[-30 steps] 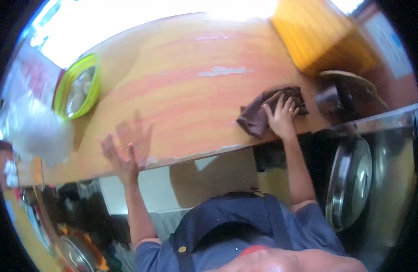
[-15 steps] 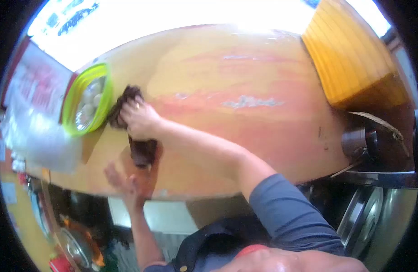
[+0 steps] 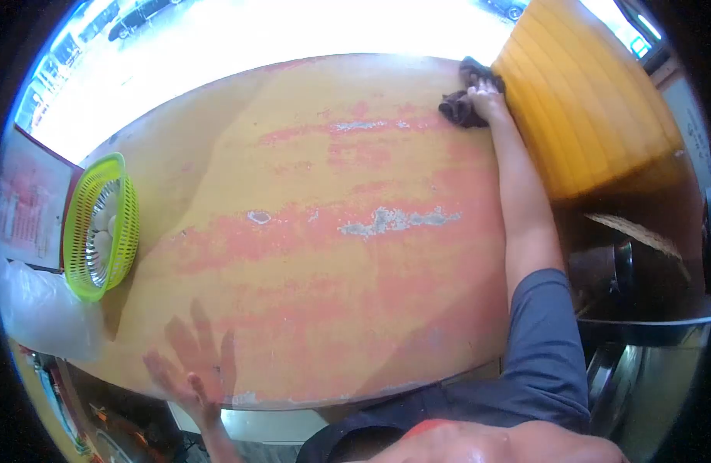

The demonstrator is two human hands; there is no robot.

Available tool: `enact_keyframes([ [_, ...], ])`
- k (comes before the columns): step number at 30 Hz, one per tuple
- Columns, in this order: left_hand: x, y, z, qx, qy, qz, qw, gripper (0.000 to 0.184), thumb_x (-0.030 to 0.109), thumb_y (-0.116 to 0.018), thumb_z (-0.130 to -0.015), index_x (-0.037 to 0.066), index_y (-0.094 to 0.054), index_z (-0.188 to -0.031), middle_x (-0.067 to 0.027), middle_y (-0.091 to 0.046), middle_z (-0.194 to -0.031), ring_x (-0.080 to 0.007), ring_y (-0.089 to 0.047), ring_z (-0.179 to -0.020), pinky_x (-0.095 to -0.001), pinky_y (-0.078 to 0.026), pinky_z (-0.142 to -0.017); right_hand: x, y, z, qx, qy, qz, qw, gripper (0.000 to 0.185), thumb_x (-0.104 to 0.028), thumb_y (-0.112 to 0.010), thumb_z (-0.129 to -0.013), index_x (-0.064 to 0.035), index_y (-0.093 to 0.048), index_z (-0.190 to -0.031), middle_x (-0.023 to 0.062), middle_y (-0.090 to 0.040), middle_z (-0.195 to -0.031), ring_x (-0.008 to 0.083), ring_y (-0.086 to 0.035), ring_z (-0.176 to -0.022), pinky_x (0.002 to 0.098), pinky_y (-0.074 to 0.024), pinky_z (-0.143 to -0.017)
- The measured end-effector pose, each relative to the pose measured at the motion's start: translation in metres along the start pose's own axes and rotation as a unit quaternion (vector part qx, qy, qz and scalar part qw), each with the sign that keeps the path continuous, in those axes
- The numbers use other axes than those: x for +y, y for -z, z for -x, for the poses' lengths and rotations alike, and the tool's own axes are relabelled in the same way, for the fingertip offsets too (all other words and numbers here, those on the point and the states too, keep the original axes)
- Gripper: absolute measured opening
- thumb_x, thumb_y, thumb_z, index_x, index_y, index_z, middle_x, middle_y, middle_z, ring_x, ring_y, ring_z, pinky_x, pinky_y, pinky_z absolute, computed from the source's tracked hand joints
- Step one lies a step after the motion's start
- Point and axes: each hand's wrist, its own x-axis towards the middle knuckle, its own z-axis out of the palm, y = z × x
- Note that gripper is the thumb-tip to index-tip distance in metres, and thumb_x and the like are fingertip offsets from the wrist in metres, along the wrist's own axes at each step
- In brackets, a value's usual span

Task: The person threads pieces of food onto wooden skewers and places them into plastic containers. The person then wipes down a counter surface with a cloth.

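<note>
At the far right of the worn counter, my right hand (image 3: 487, 99) holds a dark brown cloth (image 3: 462, 109) bunched under its fingers. The cloth lies against the counter surface (image 3: 309, 177), beside the base of a yellow-orange slatted panel. Over the near left edge hovers my left hand (image 3: 187, 390), its fingers spread and nothing in them. The hand's shadow falls on the counter behind it.
A lime-green plastic basket (image 3: 128, 231) with white round items and a silvery foil-like liner stands at the left. Near it are a translucent plastic bag (image 3: 43, 309) and a framed sheet (image 3: 35, 193). The slatted panel (image 3: 587, 108) rises at the right.
My right hand has carried the cloth from beside the basket across to the far right. A dark object near the left hand is gone from view. The left hand stays near the front edge.
</note>
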Motion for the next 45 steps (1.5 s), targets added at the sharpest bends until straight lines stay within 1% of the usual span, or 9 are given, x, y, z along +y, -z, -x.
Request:
enact_keyframes([
  [5, -0.007, 0.003, 0.004, 0.016, -0.023, -0.019, 0.999, 0.076, 0.059, -0.041, -0.083, 0.003, -0.028, -0.133, -0.0165, -0.025, -0.139, -0.0333, -0.016, -0.131, -0.0476, -0.013, -0.105, -0.001, 0.013, 0.102, -0.013, 0.0, 0.056, 0.998, 0.057, -0.036, -0.034, -0.085, 0.0037, -0.037, -0.125, 0.0273, -0.038, -0.126, 0.039, -0.039, -0.116, 0.0497, -0.0315, -0.097],
  [9, 0.005, 0.009, 0.006, 0.0, -0.06, -0.001, 0.998, 0.074, 0.053, -0.046, -0.082, 0.003, -0.028, -0.133, -0.017, -0.024, -0.139, -0.0348, -0.015, -0.131, -0.0481, -0.013, -0.105, -0.033, 0.008, 0.213, 0.131, 0.054, 0.066, 0.988, 0.02, -0.017, -0.045, -0.083, -0.0038, -0.055, -0.092, 0.0262, -0.046, -0.12, 0.0435, -0.044, -0.11, 0.0539, -0.042, -0.084],
  [15, 0.005, 0.028, 0.017, 0.014, -0.082, -0.015, 0.996, 0.064, 0.038, -0.048, -0.085, 0.005, -0.025, -0.135, -0.0186, -0.023, -0.138, -0.0377, -0.012, -0.131, -0.0534, -0.009, -0.104, -0.269, 0.221, 0.354, -0.015, 0.362, -0.426, 0.829, 0.053, -0.029, -0.059, -0.078, -0.0025, -0.045, -0.121, 0.0267, -0.034, -0.131, 0.038, -0.027, -0.126, 0.0464, -0.0221, -0.104],
  [20, -0.021, 0.012, 0.009, 0.027, -0.064, -0.078, 0.995, 0.059, 0.03, -0.045, -0.087, 0.005, -0.023, -0.136, -0.0187, -0.022, -0.138, -0.0383, -0.009, -0.132, -0.0572, -0.008, -0.102, -0.443, 0.305, 0.33, 0.242, 0.42, -0.373, 0.791, 0.059, -0.026, -0.064, -0.073, -0.0094, -0.042, -0.125, 0.0176, -0.037, -0.13, 0.0377, -0.025, -0.127, 0.0507, -0.0277, -0.1],
  [25, -0.007, 0.025, 0.008, 0.044, -0.028, -0.022, 0.998, 0.056, 0.032, -0.047, -0.086, 0.012, -0.028, -0.135, -0.0173, -0.022, -0.138, -0.0387, -0.011, -0.131, -0.0597, -0.009, -0.101, -0.545, 0.291, 0.298, 0.193, 0.393, -0.386, 0.812, 0.028, -0.016, -0.063, -0.071, -0.0062, -0.057, -0.097, 0.0173, -0.053, -0.102, 0.0367, -0.046, -0.105, 0.0501, -0.0396, -0.086],
  [33, -0.017, 0.011, 0.009, 0.054, -0.082, -0.167, 0.981, 0.056, 0.033, -0.049, -0.085, 0.005, -0.034, -0.13, -0.018, -0.032, -0.133, -0.039, -0.02, -0.128, -0.0538, -0.017, -0.102, -0.398, 0.302, 0.313, 0.318, 0.349, -0.451, 0.757, 0.017, -0.012, -0.064, -0.07, -0.004, -0.056, -0.083, 0.0156, -0.055, -0.085, 0.0331, -0.05, -0.09, 0.0402, -0.0449, -0.08],
  [42, 0.0, 0.021, 0.014, 0.06, -0.04, -0.081, 0.994, 0.053, 0.037, -0.045, -0.088, 0.011, -0.033, -0.132, -0.0157, -0.032, -0.135, -0.034, -0.021, -0.129, -0.0549, -0.016, -0.102, -0.051, 0.392, 0.253, 0.353, 0.201, -0.243, 0.881, 0.036, -0.013, -0.061, -0.072, -0.0063, -0.056, -0.107, 0.0145, -0.062, -0.087, 0.0331, -0.057, -0.084, 0.0413, -0.0443, -0.079],
  [44, -0.002, 0.02, 0.014, 0.068, -0.051, -0.074, 0.994, 0.053, 0.039, -0.045, -0.088, 0.012, -0.033, -0.133, -0.0153, -0.032, -0.136, -0.0335, -0.021, -0.13, -0.0556, -0.016, -0.102, -0.007, 0.433, 0.278, 0.575, 0.219, -0.165, 0.77, 0.016, -0.007, -0.053, -0.07, 0.0017, -0.059, -0.083, 0.0227, -0.056, -0.07, 0.0374, -0.052, -0.071, 0.0454, -0.0406, -0.07],
  [45, -0.003, 0.019, 0.015, 0.073, -0.055, -0.072, 0.993, 0.054, 0.039, -0.045, -0.088, 0.013, -0.033, -0.133, -0.0151, -0.032, -0.136, -0.0333, -0.02, -0.13, -0.0559, -0.016, -0.102, 0.027, 0.439, 0.272, 0.472, 0.132, -0.125, 0.863, 0.015, -0.008, -0.053, -0.071, 0.0015, -0.06, -0.081, 0.0242, -0.057, -0.074, 0.0377, -0.054, -0.075, 0.0441, -0.0424, -0.071],
])
